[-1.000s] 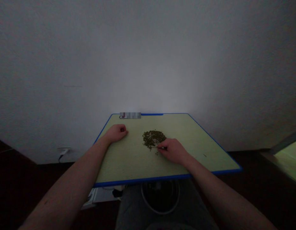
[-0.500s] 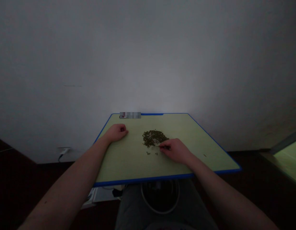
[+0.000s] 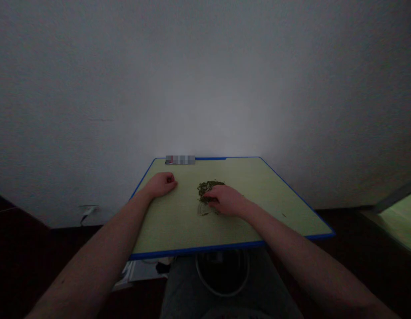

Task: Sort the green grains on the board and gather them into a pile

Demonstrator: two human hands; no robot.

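Observation:
My right hand (image 3: 227,199) is over the near side of a loose pile of small dark green grains (image 3: 210,184). Its thumb and forefinger are drawn together. A thin stick showed at these fingertips in the earlier views; now it is hardly visible, and faint curved smears lie just below the fingers. Part of the pile is hidden behind this hand. To the left, my left hand (image 3: 162,183) rests on the pale yellow-green tabletop (image 3: 178,226), its fingers curled into a loose fist with nothing visible in them.
Blue edging (image 3: 198,251) runs round the tabletop, whose far side meets a grey wall (image 3: 212,88). A blurred-out object (image 3: 180,160) lies at the far left edge. A small dark sliver (image 3: 284,215) lies on the right. Below the near edge, a round bowl (image 3: 222,294) sits at my lap.
My right hand first slid slightly right with the thin stick, then moved left and farther over the pile. Some grains came away toward the near side. My left hand stays put.

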